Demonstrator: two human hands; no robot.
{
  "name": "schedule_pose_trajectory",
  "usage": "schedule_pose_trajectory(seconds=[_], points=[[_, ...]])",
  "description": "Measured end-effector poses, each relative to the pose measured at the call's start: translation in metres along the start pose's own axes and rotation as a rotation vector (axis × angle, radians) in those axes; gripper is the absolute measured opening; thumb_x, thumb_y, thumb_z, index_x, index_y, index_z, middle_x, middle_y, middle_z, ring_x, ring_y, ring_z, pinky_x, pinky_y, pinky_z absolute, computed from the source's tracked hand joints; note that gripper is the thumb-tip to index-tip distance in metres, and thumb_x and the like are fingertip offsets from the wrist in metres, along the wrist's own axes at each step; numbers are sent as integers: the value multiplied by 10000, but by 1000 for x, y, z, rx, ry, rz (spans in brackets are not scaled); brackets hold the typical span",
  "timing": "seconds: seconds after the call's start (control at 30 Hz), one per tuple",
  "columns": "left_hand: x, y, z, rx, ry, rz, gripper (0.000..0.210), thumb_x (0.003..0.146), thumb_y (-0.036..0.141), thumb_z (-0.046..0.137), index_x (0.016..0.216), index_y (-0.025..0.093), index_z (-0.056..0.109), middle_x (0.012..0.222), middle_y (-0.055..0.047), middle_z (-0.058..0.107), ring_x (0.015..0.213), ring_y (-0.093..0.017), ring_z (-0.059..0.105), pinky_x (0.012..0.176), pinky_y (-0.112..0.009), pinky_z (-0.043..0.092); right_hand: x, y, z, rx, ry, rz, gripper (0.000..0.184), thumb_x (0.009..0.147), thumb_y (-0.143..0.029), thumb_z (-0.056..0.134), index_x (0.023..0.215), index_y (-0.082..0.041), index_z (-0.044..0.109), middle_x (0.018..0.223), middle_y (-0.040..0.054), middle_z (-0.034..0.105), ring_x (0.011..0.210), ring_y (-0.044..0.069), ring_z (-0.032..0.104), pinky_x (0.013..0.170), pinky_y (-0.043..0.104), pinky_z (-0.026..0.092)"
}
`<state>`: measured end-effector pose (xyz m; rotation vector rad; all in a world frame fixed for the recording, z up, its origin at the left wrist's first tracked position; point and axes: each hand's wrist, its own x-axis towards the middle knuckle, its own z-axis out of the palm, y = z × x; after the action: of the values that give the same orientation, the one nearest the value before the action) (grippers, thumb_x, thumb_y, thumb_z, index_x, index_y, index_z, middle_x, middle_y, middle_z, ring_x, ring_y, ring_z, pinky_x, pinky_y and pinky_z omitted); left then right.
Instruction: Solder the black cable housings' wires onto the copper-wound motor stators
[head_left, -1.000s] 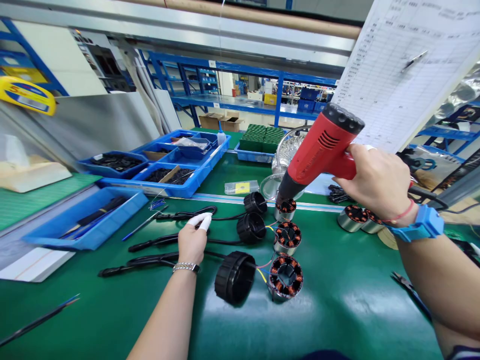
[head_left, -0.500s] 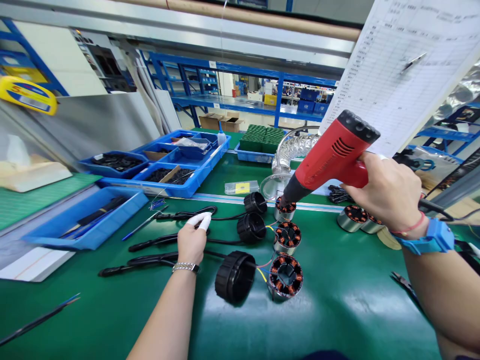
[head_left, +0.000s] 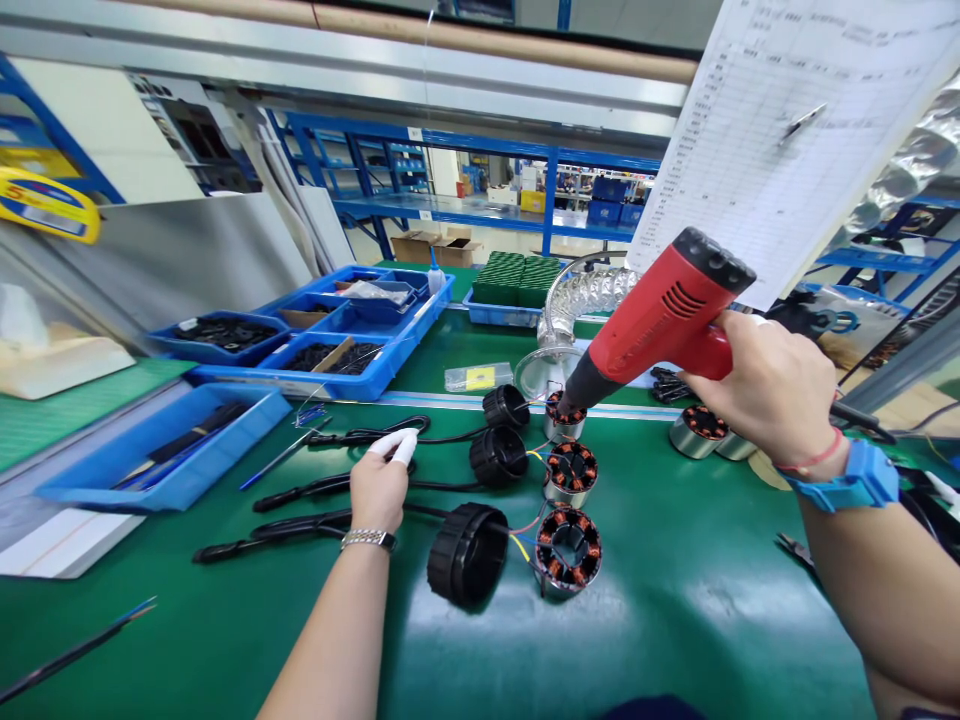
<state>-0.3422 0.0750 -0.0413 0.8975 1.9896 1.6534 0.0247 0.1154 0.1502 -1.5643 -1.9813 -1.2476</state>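
Note:
My right hand (head_left: 776, 390) grips the handle of a red heat gun (head_left: 652, 310). Its dark nozzle points down at the farthest copper-wound stator (head_left: 564, 418), seeming close above or against it. Two more stators, a middle one (head_left: 570, 470) and a near one (head_left: 568, 552), stand in line towards me. Thin coloured wires join them to black round caps (head_left: 469, 555) lying on their sides, with black cables (head_left: 300, 492) running left. My left hand (head_left: 379, 485), with white finger covers, is closed over these cables; its fingertips are partly hidden, and what they hold is unclear.
Blue trays (head_left: 360, 378) of black parts and a blue bin (head_left: 180, 470) stand at left. Behind are a silver duct (head_left: 592, 295) and green blocks (head_left: 517, 275). More stators (head_left: 697, 432) and pliers (head_left: 793, 548) lie right. A paper sheet (head_left: 750, 160) hangs above.
The whole view has shifted slightly, so most things appear a little farther left. Both hands and the heat gun keep nearly the same places relative to the parts.

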Motion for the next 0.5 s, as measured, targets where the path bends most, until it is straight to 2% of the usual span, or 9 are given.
schedule_pose_trajectory(seconds=[0.3, 0.5], points=[[1, -3, 0, -6, -5, 8, 365, 695, 403, 600, 980, 188, 676, 1003, -63, 665, 924, -227, 578, 884, -372, 423, 7, -5, -5, -5, 9, -10, 334, 737, -437, 526, 954, -185, 493, 748, 60, 570, 700, 204, 507, 586, 288, 244], [0, 2, -1, 37, 32, -20, 419, 723, 497, 550, 1001, 209, 675, 965, -49, 667, 856, -228, 587, 876, -417, 421, 18, -13, -6, 42, 3, -60, 323, 762, -401, 495, 973, -156, 506, 744, 73, 573, 680, 201, 500, 570, 291, 217]])
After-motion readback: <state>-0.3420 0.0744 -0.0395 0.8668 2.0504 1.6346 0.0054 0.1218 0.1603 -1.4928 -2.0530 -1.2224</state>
